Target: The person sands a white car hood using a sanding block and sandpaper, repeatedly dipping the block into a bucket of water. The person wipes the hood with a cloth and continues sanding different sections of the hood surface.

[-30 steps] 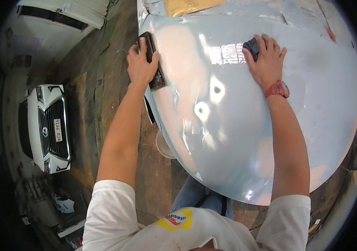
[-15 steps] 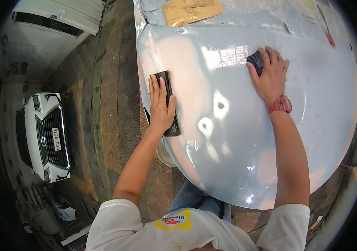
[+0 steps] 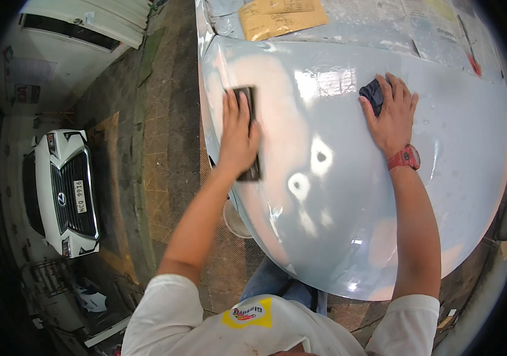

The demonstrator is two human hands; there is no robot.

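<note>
A car hood (image 3: 354, 196), glossy and wet-looking, spreads before me in grey primer with pinkish and white patches. My left hand (image 3: 237, 142) lies over a long black sanding block (image 3: 253, 170) with its fingers along the top, gripping it flat against a pinkish patch near the hood's left edge. Farther right, my right hand (image 3: 393, 127) rests on the hood, thumb and fingers over a bunched dark cloth (image 3: 372, 95). A red watch (image 3: 406, 158) circles that wrist. Two white spots with dark centres (image 3: 298, 186) show between my arms.
At the far end lie a brown paper envelope (image 3: 283, 21) and masking sheets (image 3: 378, 29). A pale bucket (image 3: 237, 221) stands on the floor under the hood's left edge. A white car (image 3: 63, 196) is parked to the left.
My left hand and the sanding block have slid away from me and a little right along the hood. My right hand stays on the cloth. The whole view has shifted slightly.
</note>
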